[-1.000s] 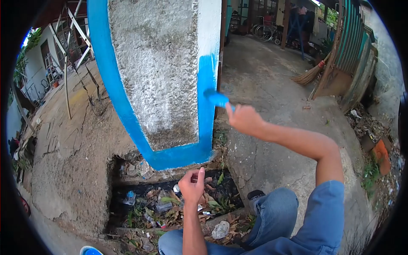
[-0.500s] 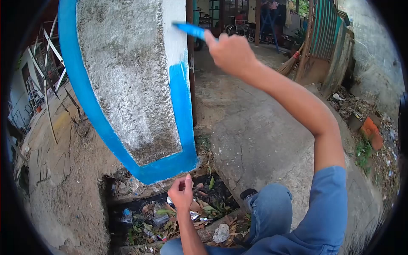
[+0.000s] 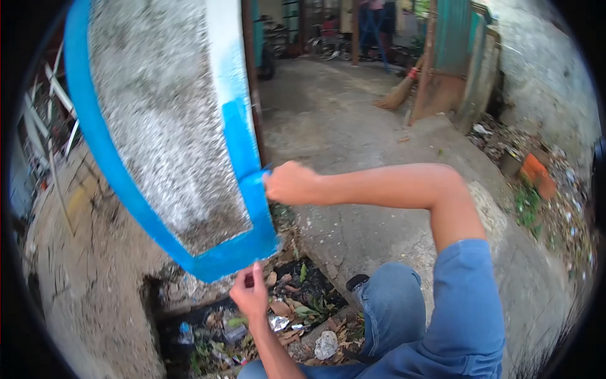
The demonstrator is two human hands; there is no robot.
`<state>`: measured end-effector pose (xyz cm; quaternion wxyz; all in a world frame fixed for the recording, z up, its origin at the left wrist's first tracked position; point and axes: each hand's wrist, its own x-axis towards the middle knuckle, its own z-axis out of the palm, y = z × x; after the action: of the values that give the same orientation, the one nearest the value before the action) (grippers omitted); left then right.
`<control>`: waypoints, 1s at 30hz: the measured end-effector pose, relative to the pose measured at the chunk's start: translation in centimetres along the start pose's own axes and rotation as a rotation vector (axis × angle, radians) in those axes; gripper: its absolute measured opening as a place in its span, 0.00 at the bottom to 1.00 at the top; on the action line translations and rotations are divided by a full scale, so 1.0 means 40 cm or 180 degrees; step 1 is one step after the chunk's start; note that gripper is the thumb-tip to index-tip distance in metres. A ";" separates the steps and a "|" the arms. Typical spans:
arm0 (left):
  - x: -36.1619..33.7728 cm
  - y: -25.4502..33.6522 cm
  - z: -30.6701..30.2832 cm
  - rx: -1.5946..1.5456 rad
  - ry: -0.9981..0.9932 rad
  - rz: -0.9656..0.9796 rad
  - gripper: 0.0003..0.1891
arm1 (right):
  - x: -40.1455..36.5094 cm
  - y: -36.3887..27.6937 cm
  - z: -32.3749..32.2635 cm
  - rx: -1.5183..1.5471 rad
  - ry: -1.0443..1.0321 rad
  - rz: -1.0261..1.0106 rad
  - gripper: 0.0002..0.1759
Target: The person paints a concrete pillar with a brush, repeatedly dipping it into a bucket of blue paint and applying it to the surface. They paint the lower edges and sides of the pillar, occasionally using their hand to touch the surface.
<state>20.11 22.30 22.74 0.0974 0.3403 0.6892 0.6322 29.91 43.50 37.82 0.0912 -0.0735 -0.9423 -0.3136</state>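
Centrally in the frame, the right hand (image 3: 291, 183) is closed in a fist around a blue brush (image 3: 267, 170), which is mostly hidden by the fingers (image 3: 278, 189) and pressed against the blue band (image 3: 242, 142) on the right edge of the rough grey pillar (image 3: 164, 126). Lower centre, the left hand (image 3: 249, 294) sits just below the pillar's bottom corner, over the leaf-filled drain (image 3: 297, 303). Its fingers are curled narrow toward the thumb, with nothing visibly held.
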 end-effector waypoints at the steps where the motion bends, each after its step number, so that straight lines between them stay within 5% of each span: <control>1: 0.003 -0.012 0.004 -0.0011 0.0017 0.0056 0.13 | 0.012 0.006 0.007 -0.0048 -0.0075 -0.0188 0.05; 16: 0.005 -0.044 -0.018 -0.0161 -0.0035 0.0063 0.15 | 0.065 0.246 -0.319 -0.0589 0.1271 0.1103 0.09; 30: -0.076 -0.041 -0.092 -0.1196 0.0591 -0.0386 0.25 | -0.026 -0.136 -0.167 0.1487 -0.0201 0.0817 0.12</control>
<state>19.72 17.58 20.96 0.1331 0.2144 0.5844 0.7712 30.69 35.07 39.72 0.1153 -0.1791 -0.9745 -0.0710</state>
